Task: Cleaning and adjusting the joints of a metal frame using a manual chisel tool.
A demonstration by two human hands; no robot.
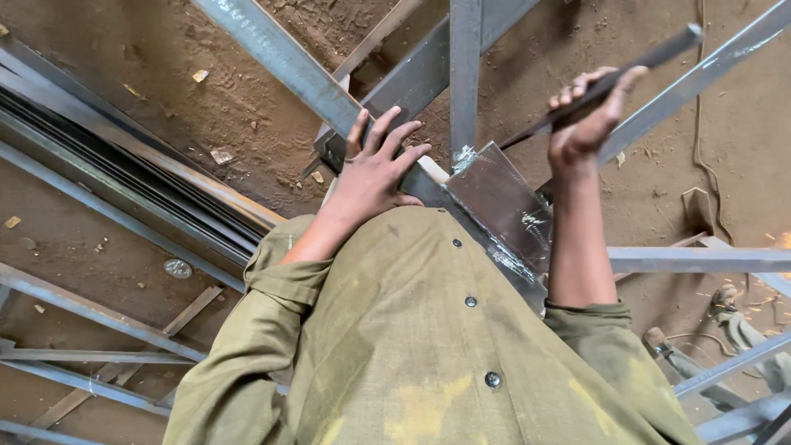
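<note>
Left hand (375, 169) lies flat, fingers spread wide on the steel beam (288, 62), looks like it's bracing the frame. Right hand (587, 124) is clenched round a dark rod (651, 59), tip angled down at the welded plate (503, 202) between both arms.

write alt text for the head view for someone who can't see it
Seen from above, a person in an olive button shirt presses the left hand on a grey steel beam and holds a dark metal bar in the right hand, beside a welded steel plate. More steel frame pieces lie on the dirt floor.
</note>
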